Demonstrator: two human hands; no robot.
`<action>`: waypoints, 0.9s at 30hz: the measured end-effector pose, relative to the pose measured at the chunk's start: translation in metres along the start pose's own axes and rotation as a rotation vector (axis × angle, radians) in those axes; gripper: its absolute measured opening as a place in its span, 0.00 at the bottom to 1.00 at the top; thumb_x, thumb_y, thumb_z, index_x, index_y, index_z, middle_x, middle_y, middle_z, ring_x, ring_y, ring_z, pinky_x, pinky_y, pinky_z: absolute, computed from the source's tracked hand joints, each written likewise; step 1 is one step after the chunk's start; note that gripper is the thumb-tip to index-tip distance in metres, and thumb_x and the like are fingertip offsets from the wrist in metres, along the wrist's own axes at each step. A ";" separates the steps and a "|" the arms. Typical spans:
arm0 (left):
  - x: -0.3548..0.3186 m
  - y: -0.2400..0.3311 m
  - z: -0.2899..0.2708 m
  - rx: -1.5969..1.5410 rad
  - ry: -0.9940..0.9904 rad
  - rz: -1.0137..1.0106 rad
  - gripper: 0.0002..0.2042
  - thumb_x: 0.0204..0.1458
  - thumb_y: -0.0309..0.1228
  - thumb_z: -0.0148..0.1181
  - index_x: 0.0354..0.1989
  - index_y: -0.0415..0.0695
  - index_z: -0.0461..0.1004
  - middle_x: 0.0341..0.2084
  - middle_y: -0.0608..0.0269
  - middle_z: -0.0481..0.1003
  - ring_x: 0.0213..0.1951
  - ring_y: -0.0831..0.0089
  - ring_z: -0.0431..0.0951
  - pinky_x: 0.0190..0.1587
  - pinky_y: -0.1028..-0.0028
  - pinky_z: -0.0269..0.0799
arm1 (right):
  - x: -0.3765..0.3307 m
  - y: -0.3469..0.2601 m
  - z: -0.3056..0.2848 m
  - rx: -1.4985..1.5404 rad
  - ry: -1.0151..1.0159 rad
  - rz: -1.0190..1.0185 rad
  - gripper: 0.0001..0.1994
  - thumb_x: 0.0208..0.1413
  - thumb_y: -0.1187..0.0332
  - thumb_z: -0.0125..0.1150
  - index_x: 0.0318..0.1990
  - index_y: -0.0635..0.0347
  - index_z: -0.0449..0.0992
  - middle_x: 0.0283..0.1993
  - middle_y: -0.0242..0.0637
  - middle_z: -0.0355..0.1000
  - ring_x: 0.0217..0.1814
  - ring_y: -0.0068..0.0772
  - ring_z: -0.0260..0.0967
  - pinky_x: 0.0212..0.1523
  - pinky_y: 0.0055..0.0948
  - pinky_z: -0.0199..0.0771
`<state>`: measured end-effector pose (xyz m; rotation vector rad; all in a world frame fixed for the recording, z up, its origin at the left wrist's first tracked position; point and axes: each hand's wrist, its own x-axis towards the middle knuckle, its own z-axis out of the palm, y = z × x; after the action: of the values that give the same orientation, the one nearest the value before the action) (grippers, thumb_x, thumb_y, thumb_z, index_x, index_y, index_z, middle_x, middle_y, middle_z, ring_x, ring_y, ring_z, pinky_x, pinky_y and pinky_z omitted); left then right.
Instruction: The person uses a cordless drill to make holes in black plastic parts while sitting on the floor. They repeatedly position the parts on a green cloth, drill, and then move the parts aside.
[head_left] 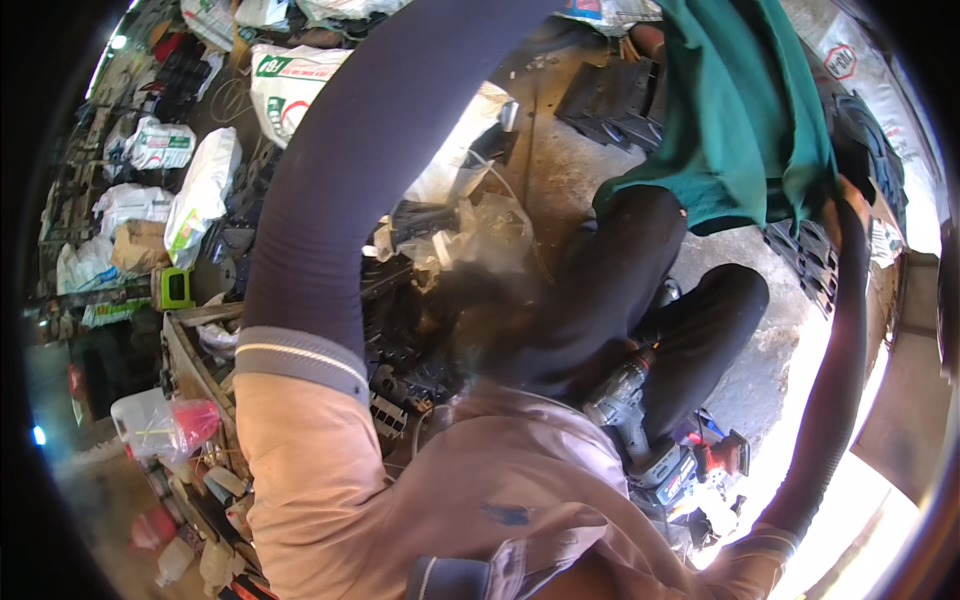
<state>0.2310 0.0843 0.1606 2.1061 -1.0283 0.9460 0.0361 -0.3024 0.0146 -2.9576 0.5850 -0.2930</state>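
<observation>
A green cloth (pixel 735 120), perhaps a garment, hangs spread from the top edge down over my knees. At its lower right edge my right hand (pixel 850 208) pinches the fabric, arm stretched out to the right. My left arm, in a dark sleeve, reaches up and out past the top edge, so the left hand is hidden from me. Against my dark-trousered legs lies a grey cordless drill (pixel 625 400) with a battery at its base. Beside it, on the right, is a red and black tool or battery (pixel 725 455).
White printed sacks (pixel 203 190) crowd the left and top. Dark flat parts (pixel 610 100) lie stacked on the floor ahead, with more by my right arm. At lower left, a wooden-edged bin (pixel 195 355) stands near a clear plastic jug (pixel 150 425). A light-green frame (pixel 176 288) sits above.
</observation>
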 end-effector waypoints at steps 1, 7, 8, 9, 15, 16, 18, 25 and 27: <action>-0.003 -0.001 -0.001 0.020 -0.026 -0.079 0.12 0.42 0.36 0.57 0.34 0.45 0.77 0.29 0.41 0.76 0.38 0.43 0.77 0.42 0.52 0.71 | 0.007 0.016 -0.017 -0.034 0.041 -0.006 0.16 0.58 0.56 0.52 0.48 0.52 0.77 0.41 0.51 0.77 0.48 0.51 0.75 0.48 0.44 0.71; -0.019 0.002 -0.011 -0.039 -0.005 0.064 0.07 0.44 0.27 0.56 0.33 0.44 0.76 0.24 0.44 0.76 0.33 0.46 0.78 0.35 0.59 0.73 | -0.043 0.067 -0.109 -0.076 0.283 0.003 0.16 0.60 0.58 0.52 0.52 0.51 0.75 0.43 0.51 0.76 0.49 0.50 0.74 0.49 0.39 0.71; -0.019 0.003 -0.009 -0.054 -0.027 0.072 0.07 0.44 0.26 0.56 0.33 0.44 0.76 0.25 0.44 0.76 0.33 0.46 0.78 0.34 0.59 0.72 | -0.054 0.065 -0.118 -0.051 0.236 0.057 0.16 0.60 0.58 0.52 0.52 0.51 0.75 0.43 0.50 0.76 0.49 0.50 0.74 0.49 0.39 0.71; -0.021 0.004 -0.004 -0.018 -0.012 0.050 0.07 0.45 0.26 0.56 0.33 0.44 0.76 0.26 0.44 0.76 0.33 0.46 0.78 0.34 0.59 0.72 | -0.069 0.061 -0.124 0.000 0.225 0.076 0.16 0.60 0.58 0.53 0.52 0.51 0.76 0.42 0.49 0.76 0.48 0.50 0.75 0.49 0.38 0.71; 0.008 -0.012 0.056 0.337 -0.202 -0.101 0.16 0.58 0.41 0.50 0.46 0.46 0.76 0.38 0.50 0.79 0.40 0.53 0.80 0.43 0.61 0.73 | -0.066 0.049 -0.139 -0.003 0.283 0.138 0.16 0.59 0.57 0.52 0.47 0.56 0.78 0.37 0.47 0.77 0.44 0.43 0.76 0.46 0.36 0.72; 0.016 -0.018 0.064 0.274 -0.190 -0.127 0.16 0.57 0.41 0.50 0.46 0.47 0.76 0.38 0.50 0.79 0.41 0.52 0.79 0.44 0.61 0.72 | -0.058 0.054 -0.141 0.026 0.274 0.206 0.16 0.58 0.57 0.53 0.46 0.57 0.78 0.35 0.46 0.77 0.42 0.41 0.77 0.45 0.35 0.72; 0.030 -0.024 0.080 0.144 -0.175 -0.173 0.15 0.56 0.40 0.49 0.46 0.48 0.77 0.39 0.49 0.79 0.44 0.50 0.77 0.47 0.61 0.71 | -0.051 0.068 -0.144 0.090 0.396 0.232 0.16 0.58 0.57 0.53 0.44 0.57 0.79 0.32 0.44 0.77 0.38 0.37 0.75 0.43 0.33 0.71; 0.070 -0.018 0.084 -0.203 0.080 -0.191 0.18 0.56 0.41 0.53 0.47 0.44 0.77 0.36 0.48 0.79 0.42 0.60 0.79 0.46 0.67 0.70 | -0.081 0.088 -0.180 0.660 0.582 0.200 0.12 0.61 0.64 0.60 0.44 0.66 0.77 0.35 0.30 0.75 0.37 0.19 0.67 0.40 0.20 0.66; 0.074 -0.022 0.072 -0.280 0.103 -0.275 0.18 0.57 0.42 0.53 0.48 0.42 0.77 0.36 0.51 0.80 0.40 0.67 0.78 0.46 0.71 0.70 | -0.114 0.074 -0.196 0.762 0.603 0.084 0.12 0.62 0.65 0.58 0.45 0.66 0.76 0.35 0.29 0.74 0.37 0.18 0.67 0.40 0.19 0.65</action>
<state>0.3059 0.0114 0.1752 1.8843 -0.7470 0.7203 -0.1356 -0.3405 0.1758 -2.0799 0.4924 -1.1273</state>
